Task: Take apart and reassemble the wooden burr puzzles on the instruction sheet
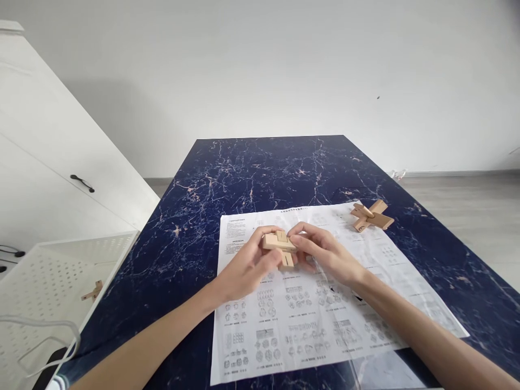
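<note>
Several light wooden blocks fitted together make an interlocking wooden puzzle point(280, 242), held just above a printed sheet. My left hand point(254, 262) grips its left side, thumb in front and fingers behind. On the right side, the fingertips of my right hand point(319, 246) pinch the blocks. One notched block points down toward me, with a dark line marked on its end. Beneath both hands lies the white instruction sheet point(244, 357), covered in small diagrams and text. Parts of the puzzle are hidden by my fingers.
Another wooden puzzle point(371, 215), cross-shaped, rests at the sheet's far right corner. The dark blue marbled table point(260, 173) reaches toward a white wall. At left stand a white cabinet point(73, 146) and a perforated white bin point(52, 271) with a small wooden piece point(93, 291) inside.
</note>
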Tool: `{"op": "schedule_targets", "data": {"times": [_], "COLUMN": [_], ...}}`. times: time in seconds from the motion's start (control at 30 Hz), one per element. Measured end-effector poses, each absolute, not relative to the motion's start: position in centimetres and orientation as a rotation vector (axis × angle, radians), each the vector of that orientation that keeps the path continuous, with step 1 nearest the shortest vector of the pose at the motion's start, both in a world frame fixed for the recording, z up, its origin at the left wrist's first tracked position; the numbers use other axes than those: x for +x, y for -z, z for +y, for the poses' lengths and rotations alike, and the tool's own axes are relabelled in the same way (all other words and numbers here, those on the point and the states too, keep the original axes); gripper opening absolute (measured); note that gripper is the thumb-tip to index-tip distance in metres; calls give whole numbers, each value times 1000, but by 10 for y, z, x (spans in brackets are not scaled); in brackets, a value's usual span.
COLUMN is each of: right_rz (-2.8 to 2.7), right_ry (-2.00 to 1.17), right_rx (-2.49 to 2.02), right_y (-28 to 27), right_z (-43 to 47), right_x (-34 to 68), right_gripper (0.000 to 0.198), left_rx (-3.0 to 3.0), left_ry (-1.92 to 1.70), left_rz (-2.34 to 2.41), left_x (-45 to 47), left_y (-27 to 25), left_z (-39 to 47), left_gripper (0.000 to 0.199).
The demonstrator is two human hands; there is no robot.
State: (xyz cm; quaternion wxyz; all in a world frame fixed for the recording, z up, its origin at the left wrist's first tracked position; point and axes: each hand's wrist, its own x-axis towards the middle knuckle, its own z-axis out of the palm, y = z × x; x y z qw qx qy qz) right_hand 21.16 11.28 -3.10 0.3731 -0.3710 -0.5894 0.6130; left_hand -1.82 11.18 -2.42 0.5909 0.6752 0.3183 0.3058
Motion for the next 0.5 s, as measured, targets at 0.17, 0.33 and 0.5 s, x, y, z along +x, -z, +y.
{"op": "schedule_targets", "data": {"times": [0.17, 0.33, 0.5], "right_rz": [-1464, -1509, -1560], "right_ry": [-1529, -1455, -1236], "right_rx": [-1028, -962, -1047], "right_y": [31, 32, 37], "right_z": [113, 112, 112], "right_x": [210, 209, 209], "right_gripper": [42, 44, 39], "left_rx": [1506, 1422, 1337], "left_ry": [-691, -750, -843], "left_rz": [747, 735, 764], "left_x": [-15, -18, -19], "left_y": [23, 27, 24], "left_z": [115, 120, 122], "left_gripper": [59, 55, 55]}}
